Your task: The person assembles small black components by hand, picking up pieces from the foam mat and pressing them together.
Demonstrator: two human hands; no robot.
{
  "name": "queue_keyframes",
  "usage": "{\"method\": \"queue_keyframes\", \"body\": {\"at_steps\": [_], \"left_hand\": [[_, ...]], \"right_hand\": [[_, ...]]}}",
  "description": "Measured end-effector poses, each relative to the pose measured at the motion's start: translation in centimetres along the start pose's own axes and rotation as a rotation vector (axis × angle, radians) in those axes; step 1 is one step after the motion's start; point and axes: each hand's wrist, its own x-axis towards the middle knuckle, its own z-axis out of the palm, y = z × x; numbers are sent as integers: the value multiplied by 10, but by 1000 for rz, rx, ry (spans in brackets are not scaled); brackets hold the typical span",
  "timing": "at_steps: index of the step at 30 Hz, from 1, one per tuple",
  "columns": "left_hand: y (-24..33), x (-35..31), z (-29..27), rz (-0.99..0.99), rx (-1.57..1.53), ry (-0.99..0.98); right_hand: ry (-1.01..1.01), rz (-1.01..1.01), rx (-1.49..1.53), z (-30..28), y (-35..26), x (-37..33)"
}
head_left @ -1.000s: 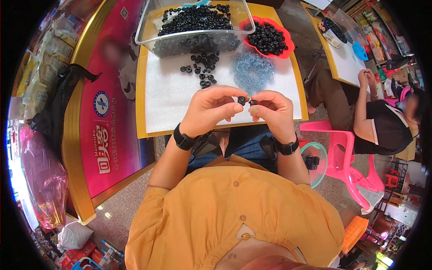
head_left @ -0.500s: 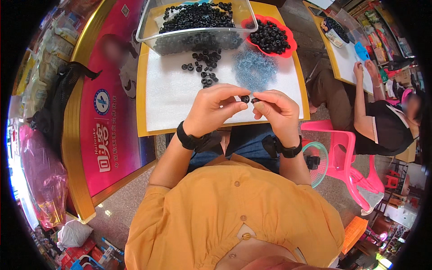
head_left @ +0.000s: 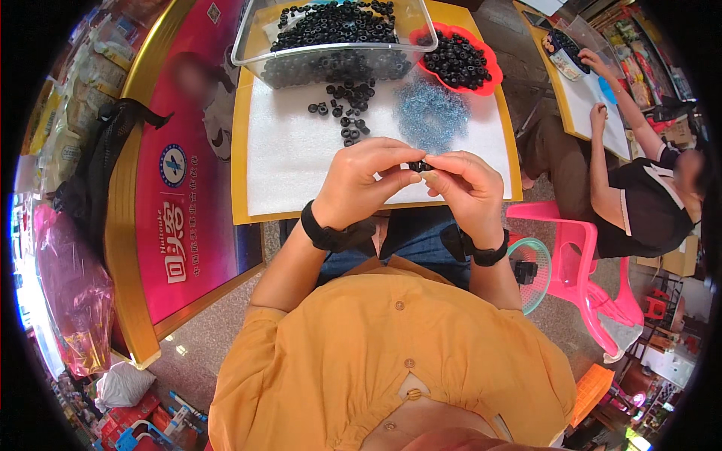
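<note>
Above the near part of the white-topped table, my left hand (head_left: pixel 367 179) and my right hand (head_left: pixel 471 184) meet at the fingertips. Each pinches a small black round part (head_left: pixel 418 165), and the two parts are now pressed together or touching; fingers cover most of them. Just beyond the hands lies a ring-shaped heap of tiny clear bluish pieces (head_left: pixel 432 120). Loose black ring-shaped parts (head_left: pixel 352 100) are scattered to its left. Many more fill a clear plastic bin (head_left: pixel 331 51) at the back, and a red scalloped bowl (head_left: pixel 492 66) holds others.
The table's yellow edge (head_left: pixel 242 173) borders the white sheet. A pink advertising panel (head_left: pixel 169 218) stands at the left. To the right are a pink plastic chair (head_left: pixel 575 255) and a green mesh basket (head_left: pixel 535 282). Another person (head_left: pixel 639 203) sits at a second table.
My hands have come together, and the two black parts that were apart now meet. At the second table, the other person's arm has reached out toward a container.
</note>
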Motion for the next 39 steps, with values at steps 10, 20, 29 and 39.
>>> {"method": "queue_keyframes", "body": {"at_steps": [10,20,29,39], "left_hand": [[3,-4,3,-92,-46,32],[9,1,7,52,36,106],[5,-1,6,107,17,58],[-5,-3,9,92,-50,11]], "right_hand": [[2,78,144,1,-1,-1],[-60,278,527,-8,22,-1],[-198,646,951,-2,29,0],[-145,621,904,10,27,-3]]}}
